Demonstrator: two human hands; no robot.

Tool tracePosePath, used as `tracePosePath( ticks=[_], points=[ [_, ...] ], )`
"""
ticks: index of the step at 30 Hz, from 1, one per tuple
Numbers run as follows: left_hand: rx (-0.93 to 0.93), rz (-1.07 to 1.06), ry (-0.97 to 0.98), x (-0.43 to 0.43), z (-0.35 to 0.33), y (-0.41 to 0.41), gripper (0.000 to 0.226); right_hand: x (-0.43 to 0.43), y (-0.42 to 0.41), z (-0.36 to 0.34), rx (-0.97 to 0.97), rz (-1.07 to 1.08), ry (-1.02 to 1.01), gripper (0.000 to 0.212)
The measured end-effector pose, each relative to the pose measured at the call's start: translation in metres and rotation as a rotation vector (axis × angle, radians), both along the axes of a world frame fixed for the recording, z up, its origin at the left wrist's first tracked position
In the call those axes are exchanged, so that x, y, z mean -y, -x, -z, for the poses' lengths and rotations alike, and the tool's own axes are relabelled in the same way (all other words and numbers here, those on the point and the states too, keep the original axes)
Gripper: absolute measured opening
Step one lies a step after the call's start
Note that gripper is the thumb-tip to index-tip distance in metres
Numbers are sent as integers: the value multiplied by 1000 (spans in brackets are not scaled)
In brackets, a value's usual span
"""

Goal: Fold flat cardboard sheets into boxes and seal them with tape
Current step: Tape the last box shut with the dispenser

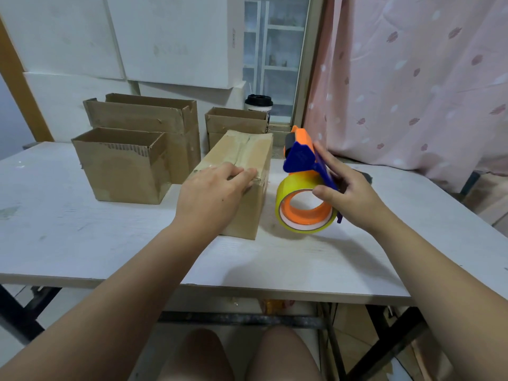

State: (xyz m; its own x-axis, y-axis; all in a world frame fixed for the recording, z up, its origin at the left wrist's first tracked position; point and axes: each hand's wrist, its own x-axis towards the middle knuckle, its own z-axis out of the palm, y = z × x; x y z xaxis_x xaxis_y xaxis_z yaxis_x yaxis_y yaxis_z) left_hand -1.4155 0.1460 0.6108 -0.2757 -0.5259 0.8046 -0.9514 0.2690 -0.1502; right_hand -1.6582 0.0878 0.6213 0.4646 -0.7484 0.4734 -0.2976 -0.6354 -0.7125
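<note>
I count four cardboard boxes on the one table (82,229): one closed box (247,155) and three open ones, the front open box (123,171), the tall open box (143,116) and the small open box (236,122). There is one tape dispenser (299,155) carrying one tape roll (286,193), and one lidded cup (258,104). My hands make two, left hand (211,193) and right hand (349,193).

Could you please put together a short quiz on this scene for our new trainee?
1. True or false: the left hand lies flat on top of the closed box.
2. What does the right hand hold? A) scissors B) the tape dispenser C) a marker
3. Fill in: ___ open boxes stand on the table behind the closed one.

Key: 1 true; 2 B; 3 three.
</note>
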Motion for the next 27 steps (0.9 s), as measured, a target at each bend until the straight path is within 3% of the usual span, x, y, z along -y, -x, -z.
tracePosePath(
  ticks=[3,7,10,13,19,22,25,27],
  points=[
    [7,-2,-2,0,1,-1,36,-3,4,-4,-54,21,26,69],
    [-3,-21,13,1,1,1,35,1,7,4,-356,90,267,76],
    [-22,-24,39,1,1,2,39,3,11,5,-415,95,288,73],
    [-35,-11,-10,0,3,0,41,2,14,-5,-385,95,259,69],
    [15,-25,-156,-3,-6,-5,42,-4,35,-8,-70,40,42,68],
    [30,-49,-192,-4,-5,-6,46,-5,32,-10,-221,71,121,76],
    [-21,-32,-127,-3,-2,-4,35,1,33,-3,-484,97,260,70],
    [-48,-29,-112,0,-1,-3,33,3,34,-2,-557,107,275,67]
  ],
)
